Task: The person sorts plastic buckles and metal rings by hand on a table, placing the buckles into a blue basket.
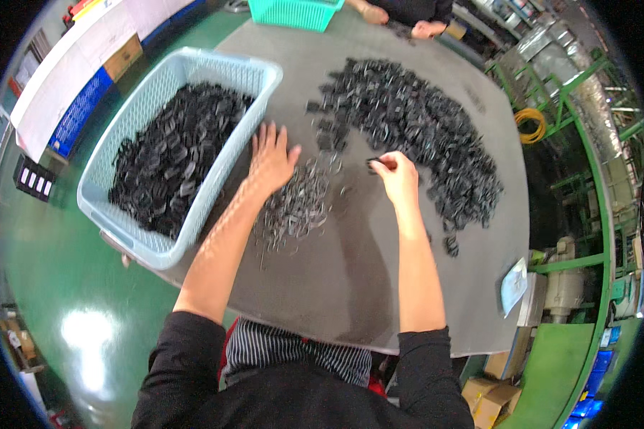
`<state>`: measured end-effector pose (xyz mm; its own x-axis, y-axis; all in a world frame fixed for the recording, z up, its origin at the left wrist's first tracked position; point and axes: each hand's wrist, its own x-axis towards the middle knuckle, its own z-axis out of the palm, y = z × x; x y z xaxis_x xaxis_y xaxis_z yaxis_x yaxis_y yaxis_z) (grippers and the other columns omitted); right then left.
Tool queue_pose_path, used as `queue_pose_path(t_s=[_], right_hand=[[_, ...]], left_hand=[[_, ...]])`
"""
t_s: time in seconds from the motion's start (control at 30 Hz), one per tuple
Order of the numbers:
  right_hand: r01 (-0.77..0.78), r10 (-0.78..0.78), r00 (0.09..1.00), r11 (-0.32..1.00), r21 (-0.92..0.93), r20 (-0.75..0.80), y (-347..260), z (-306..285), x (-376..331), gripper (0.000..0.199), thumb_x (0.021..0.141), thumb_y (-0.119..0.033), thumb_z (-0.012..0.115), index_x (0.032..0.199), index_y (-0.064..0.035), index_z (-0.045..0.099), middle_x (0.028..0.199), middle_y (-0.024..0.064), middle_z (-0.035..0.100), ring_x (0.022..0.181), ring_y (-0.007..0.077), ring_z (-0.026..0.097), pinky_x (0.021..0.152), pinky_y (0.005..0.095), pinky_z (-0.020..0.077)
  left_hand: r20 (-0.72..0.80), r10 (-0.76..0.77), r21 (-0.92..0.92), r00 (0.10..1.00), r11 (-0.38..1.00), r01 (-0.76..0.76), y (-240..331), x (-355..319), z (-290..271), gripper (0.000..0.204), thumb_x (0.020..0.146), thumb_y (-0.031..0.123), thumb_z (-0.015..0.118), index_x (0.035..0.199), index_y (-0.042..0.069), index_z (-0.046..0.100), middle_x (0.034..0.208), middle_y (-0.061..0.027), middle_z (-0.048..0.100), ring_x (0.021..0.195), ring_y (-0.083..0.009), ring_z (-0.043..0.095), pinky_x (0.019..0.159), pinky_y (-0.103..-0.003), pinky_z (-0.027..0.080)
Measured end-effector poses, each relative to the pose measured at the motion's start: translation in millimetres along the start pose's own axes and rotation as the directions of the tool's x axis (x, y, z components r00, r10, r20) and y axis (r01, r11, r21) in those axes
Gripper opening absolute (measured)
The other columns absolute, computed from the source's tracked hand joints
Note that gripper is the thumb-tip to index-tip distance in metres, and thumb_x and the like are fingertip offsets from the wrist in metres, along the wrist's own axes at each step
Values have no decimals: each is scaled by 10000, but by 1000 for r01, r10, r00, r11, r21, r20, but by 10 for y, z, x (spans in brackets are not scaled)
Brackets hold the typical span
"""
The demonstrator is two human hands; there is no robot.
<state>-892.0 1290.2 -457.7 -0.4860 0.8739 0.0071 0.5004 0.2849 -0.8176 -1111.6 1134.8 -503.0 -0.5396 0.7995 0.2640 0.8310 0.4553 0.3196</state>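
My left hand (270,159) lies flat with fingers spread on the grey table (350,272), right beside the pale blue basket (193,214) and above a small heap of thin dark scraps (293,207). My right hand (396,175) pinches a small black plastic part (372,164) between thumb and fingers. A big pile of black plastic parts (415,121) spreads across the table beyond and to the right of that hand. The basket is filled with more black parts (168,157).
A teal basket (293,13) stands at the far table edge, where another person's hands (401,21) work. A white cloth or bag (513,286) hangs at the right edge. Green metal framing (565,114) and a yellow coil (531,125) lie right; cardboard boxes (490,400) below.
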Motion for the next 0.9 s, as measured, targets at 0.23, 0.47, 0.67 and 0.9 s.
queue_pose_path(t_s=[0.23,0.47,0.67,0.9], right_hand=[[416,-498,865,771,-481,-50,-180,712,-206,275,847,-195,583,1099,-85,573,1099,112,572,1061,285,520,877,413,424],[586,-575,809,802,-113,118,-209,807,-1085,318,880,-152,519,1174,-32,542,1206,140,551,1190,322,463,1001,442,353],[413,-448,894,821,-394,3,-135,720,-1501,506,936,-342,443,1354,-68,365,1384,172,371,1318,352,291,1067,534,206],[311,-364,931,815,-489,-16,-231,1054,-1104,621,939,-478,352,1385,-47,320,1436,162,313,1357,317,235,1094,502,165]], left_hand=[[212,319,-150,924,945,-291,321,-190,-142,511,965,309,348,1365,-8,322,1440,-175,294,1355,-297,246,1109,-446,193],[279,370,-460,886,862,-215,317,-951,-748,387,933,168,436,1286,9,447,1385,-149,392,1317,-309,316,1084,-438,249],[-197,47,-126,979,989,-73,-135,-1382,-691,458,921,207,474,1306,-24,386,1379,-205,356,1311,-367,289,1082,-470,236],[-209,-15,-97,978,995,-6,-110,-1353,-589,550,908,292,489,1287,-92,383,1370,-250,338,1308,-385,284,1084,-484,220]])
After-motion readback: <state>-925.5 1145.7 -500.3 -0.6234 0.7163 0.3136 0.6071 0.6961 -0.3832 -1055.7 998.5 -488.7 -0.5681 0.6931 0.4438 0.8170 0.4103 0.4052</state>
